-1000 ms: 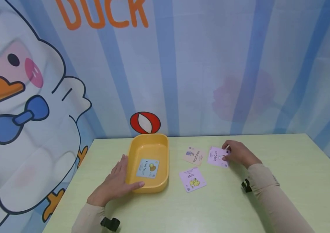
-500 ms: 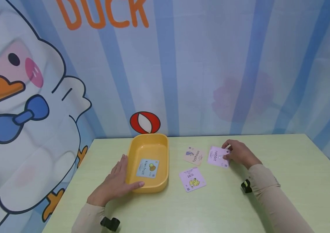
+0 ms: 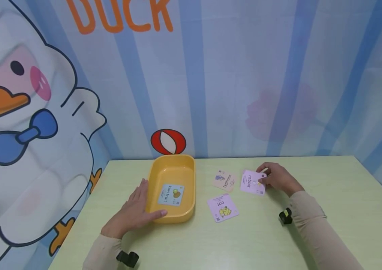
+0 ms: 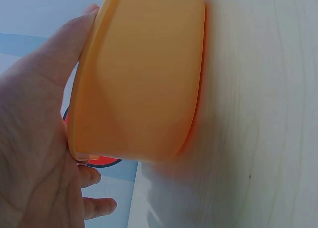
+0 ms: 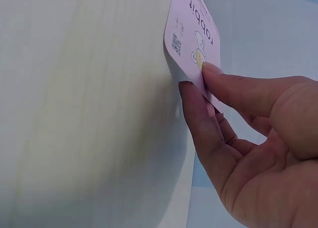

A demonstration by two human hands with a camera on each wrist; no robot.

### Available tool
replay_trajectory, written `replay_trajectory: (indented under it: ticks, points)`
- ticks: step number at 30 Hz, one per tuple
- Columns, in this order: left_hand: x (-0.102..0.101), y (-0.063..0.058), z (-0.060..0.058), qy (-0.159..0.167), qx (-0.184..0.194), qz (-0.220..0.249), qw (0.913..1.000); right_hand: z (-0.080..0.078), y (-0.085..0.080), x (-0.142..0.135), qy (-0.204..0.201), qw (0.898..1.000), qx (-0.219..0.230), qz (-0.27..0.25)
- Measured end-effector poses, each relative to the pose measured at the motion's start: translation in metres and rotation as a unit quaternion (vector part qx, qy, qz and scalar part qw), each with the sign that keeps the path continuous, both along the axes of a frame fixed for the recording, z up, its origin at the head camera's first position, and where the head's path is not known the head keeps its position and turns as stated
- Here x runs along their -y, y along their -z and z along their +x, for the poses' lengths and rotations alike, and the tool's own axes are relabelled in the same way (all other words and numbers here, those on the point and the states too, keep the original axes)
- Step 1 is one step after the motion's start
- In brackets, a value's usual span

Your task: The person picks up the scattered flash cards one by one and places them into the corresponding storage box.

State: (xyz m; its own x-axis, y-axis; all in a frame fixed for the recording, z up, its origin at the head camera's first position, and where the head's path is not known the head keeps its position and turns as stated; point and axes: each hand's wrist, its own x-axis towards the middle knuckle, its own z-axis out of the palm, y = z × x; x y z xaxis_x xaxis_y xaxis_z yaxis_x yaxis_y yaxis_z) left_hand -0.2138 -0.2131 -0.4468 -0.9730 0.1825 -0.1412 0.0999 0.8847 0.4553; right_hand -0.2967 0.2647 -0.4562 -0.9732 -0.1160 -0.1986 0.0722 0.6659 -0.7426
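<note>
My right hand pinches the purple rabbit card at its right edge. In the right wrist view the thumb lies on the face of the rabbit card and the fingers are beneath; the card is tilted up off the table. My left hand rests with straight fingers along the left side of a yellow plastic tray, thumb over its near rim. A blue kiwi fruit card lies inside the tray. In the left wrist view the left hand touches the tray's rim.
A purple cat card and a peach typhoon card lie on the pale table between the tray and the right hand. Behind the table's far edge hangs a blue striped backdrop with a duck print.
The right hand keeps its pinch on the rabbit card, which has barely shifted. Left hand, tray and the other cards stay where they were.
</note>
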Motion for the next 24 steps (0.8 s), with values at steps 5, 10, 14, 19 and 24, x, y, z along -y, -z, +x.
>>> replay_trajectory:
  ticks: [5,10,14,19,24]
  points:
    - [0.0001,-0.0006,-0.0004,0.004,-0.001,0.003,1.0,-0.0001,0.001,-0.0009,0.003,1.0,0.005,-0.017]
    - [0.0004,-0.0004,-0.0006,0.005,0.0,0.006,1.0,0.0012,0.0035,-0.0025,-0.003,0.999,0.001,-0.035]
    - [0.0004,0.0001,-0.0009,0.004,0.0,0.008,1.0,0.0013,0.0041,-0.004,-0.002,0.999,-0.003,-0.042]
    - [0.0006,0.001,-0.0007,0.003,0.002,0.007,1.0,0.0036,0.0032,-0.0048,-0.004,0.999,-0.012,-0.042]
    - [0.0002,-0.0001,-0.0002,0.004,0.003,0.005,1.0,0.0051,0.0035,-0.0061,-0.012,0.998,-0.026,-0.048]
